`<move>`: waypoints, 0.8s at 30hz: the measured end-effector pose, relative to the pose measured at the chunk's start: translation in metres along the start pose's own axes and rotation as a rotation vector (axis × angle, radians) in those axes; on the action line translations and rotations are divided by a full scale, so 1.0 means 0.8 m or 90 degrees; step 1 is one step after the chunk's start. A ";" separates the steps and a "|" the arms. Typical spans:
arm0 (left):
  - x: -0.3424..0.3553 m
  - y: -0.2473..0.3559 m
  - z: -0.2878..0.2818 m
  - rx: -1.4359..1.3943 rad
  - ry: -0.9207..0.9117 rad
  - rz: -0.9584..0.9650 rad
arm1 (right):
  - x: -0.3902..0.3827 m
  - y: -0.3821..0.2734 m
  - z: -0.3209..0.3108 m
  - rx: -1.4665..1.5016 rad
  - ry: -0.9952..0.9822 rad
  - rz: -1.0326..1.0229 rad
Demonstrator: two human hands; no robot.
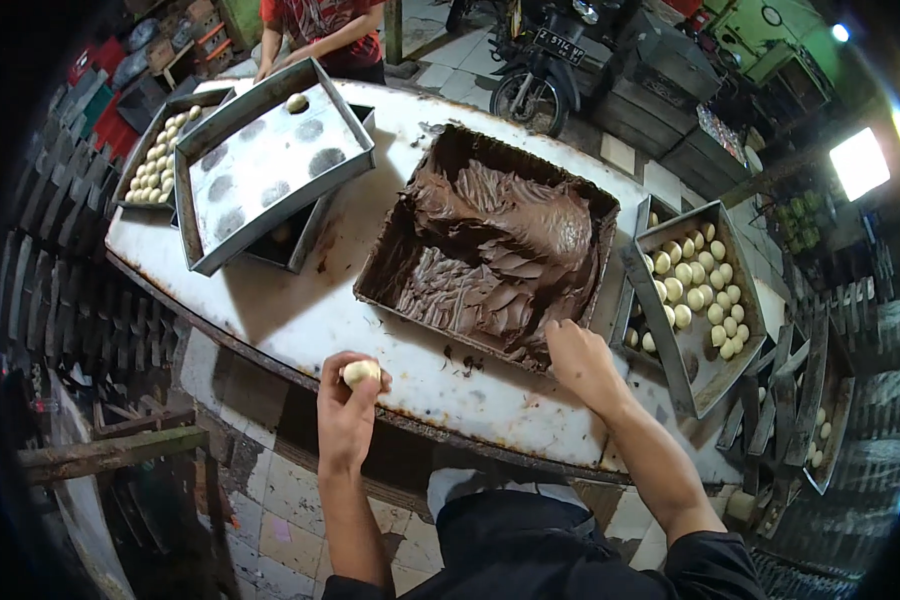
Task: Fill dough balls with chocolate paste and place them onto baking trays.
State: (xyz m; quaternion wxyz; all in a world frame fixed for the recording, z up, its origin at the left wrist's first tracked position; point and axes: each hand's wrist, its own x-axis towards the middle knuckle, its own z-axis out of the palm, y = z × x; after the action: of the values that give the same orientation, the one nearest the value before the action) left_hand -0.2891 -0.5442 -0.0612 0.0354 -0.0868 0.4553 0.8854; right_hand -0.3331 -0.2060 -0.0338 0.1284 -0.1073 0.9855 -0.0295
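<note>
A pale round dough ball (361, 372) is in my left hand (348, 395), fingers curled around it in front of the table's near edge. My right hand (578, 362) is closed at the near right corner of a rectangular tray (380, 277) smeared with brown paste. Whatever its fingers grip, if anything, is hidden by the hand. Thick chocolate-brown paste (510, 235) fills much of that tray, heaped toward the far side and scraped into ridges.
On the white tabletop (315, 345), a metal tray (260, 165) holding one dough ball lies tilted over others. More dough balls fill trays at the far left (160, 165) and right (705, 290). A person (320, 40) stands across the table, near a parked motorcycle (545, 75).
</note>
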 end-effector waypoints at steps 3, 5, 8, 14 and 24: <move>-0.027 0.001 0.000 -0.005 0.056 -0.098 | 0.003 -0.012 0.013 0.022 -0.013 0.041; -0.032 -0.042 -0.016 0.119 0.067 -0.164 | 0.001 -0.005 0.036 0.030 -0.046 0.046; -0.032 -0.085 0.012 0.183 -0.013 -0.269 | 0.010 0.034 0.036 0.189 -0.126 0.071; -0.004 -0.163 0.117 0.013 -0.076 -0.366 | -0.036 -0.022 -0.024 0.882 -0.152 0.229; 0.021 -0.090 0.165 -0.285 -0.008 -0.229 | -0.070 -0.048 0.021 0.535 0.413 0.059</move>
State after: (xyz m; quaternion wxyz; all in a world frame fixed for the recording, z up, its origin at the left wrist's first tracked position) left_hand -0.3114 -0.3951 -0.0465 0.1746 -0.1660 0.2253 0.9440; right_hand -0.2681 -0.2315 -0.0327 -0.1497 0.0119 0.8816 -0.4475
